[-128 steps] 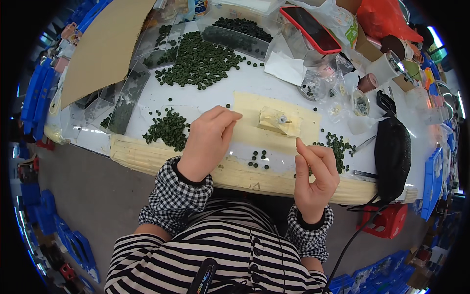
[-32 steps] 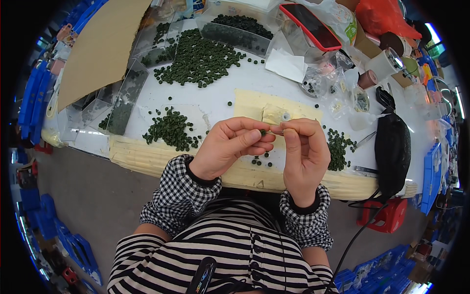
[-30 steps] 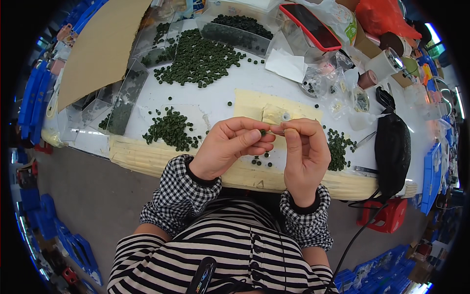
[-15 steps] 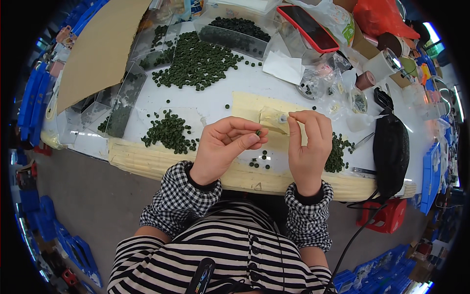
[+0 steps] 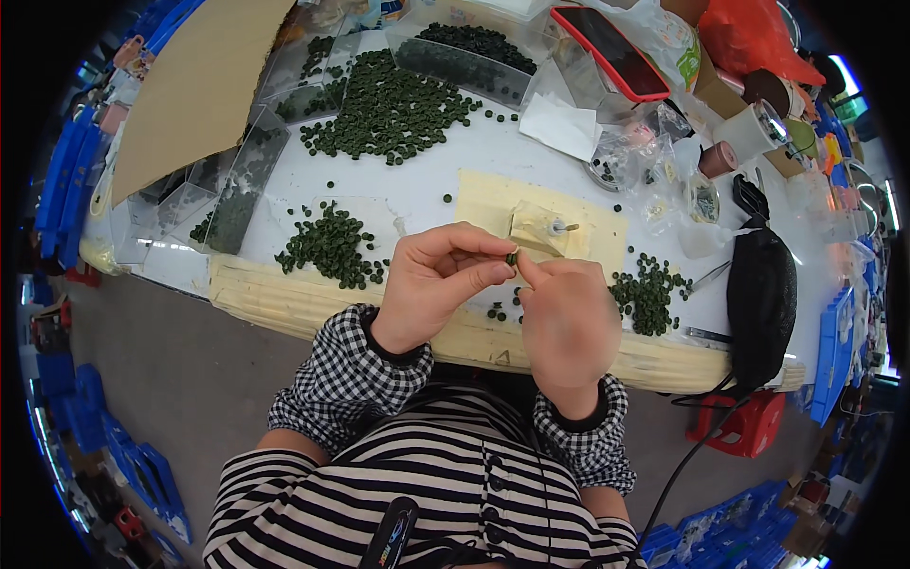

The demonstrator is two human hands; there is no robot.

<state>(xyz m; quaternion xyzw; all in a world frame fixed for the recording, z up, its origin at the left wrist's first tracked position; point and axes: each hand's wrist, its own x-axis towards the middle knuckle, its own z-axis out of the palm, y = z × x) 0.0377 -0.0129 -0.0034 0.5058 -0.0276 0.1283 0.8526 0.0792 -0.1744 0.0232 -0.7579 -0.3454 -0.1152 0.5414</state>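
Sleeves (image 5: 355,375) in black-and-white check gather at my wrists, closest to my body. Past them runs the padded, cream-coloured edge (image 5: 256,287) of the bench (image 5: 389,190). Above that edge my right grip (image 5: 572,327) is blurred, its index fingertip just beside the work; I cannot tell whether it has anything between its fingers. My left grip (image 5: 431,284) is pinched, thumb against finger, on one dark green disc (image 5: 512,258) that pokes out at the very tips.

I judge this disc light and stiff, with no give under my pads; its glint suggests a smooth face that could slip or flick away if I squeeze off-centre. I would take it across the rim, with light, even pressure, leaving its flat faces clear. Whether it would chip I cannot tell.

Just beyond and below lie a few loose discs (image 5: 496,311), easily rolled by a stray knuckle. A small heap (image 5: 649,299) sits to my right, another heap (image 5: 332,248) to my left. Farther on, a wrapped block (image 5: 533,226) with a metal pin (image 5: 567,228) rests on a yellow sheet (image 5: 483,194). Farther yet come the big green pile (image 5: 389,114) and a clear tray (image 5: 455,71).
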